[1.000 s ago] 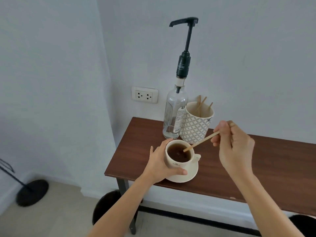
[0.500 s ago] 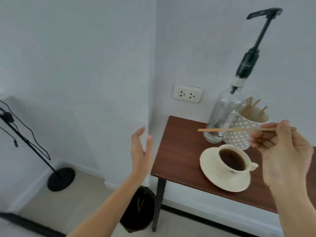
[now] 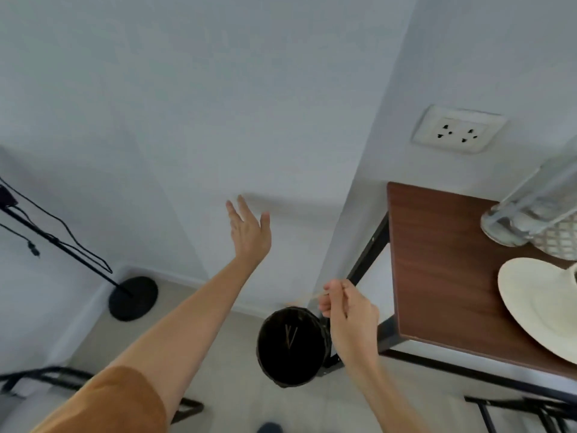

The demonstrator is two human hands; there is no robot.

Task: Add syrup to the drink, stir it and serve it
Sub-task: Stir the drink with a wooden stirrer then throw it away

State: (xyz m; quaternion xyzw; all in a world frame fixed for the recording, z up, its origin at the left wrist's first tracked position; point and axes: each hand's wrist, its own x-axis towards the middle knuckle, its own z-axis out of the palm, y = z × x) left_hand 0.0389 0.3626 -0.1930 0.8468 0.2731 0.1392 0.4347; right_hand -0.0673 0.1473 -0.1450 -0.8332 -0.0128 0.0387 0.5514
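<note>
My right hand (image 3: pixel 349 310) pinches a thin wooden stir stick (image 3: pixel 304 298), held just above a black waste bin (image 3: pixel 292 346) on the floor left of the table. My left hand (image 3: pixel 248 232) hangs open in the air to the left, holding nothing. At the right edge the white saucer (image 3: pixel 530 301) rests on the brown table (image 3: pixel 437 260); the cup on it is almost out of frame. The base of the clear syrup bottle (image 3: pixel 512 223) stands behind the saucer, next to a patterned cup (image 3: pixel 559 242).
Several used sticks lie inside the bin. A black stand with a round base (image 3: pixel 132 298) and cables occupies the left floor. A wall socket (image 3: pixel 457 129) sits above the table. Dark furniture frames show at the bottom corners.
The view has swung left and down. My right hand carried the stick from over the cup down to above the bin. My left hand left the cup and stays open.
</note>
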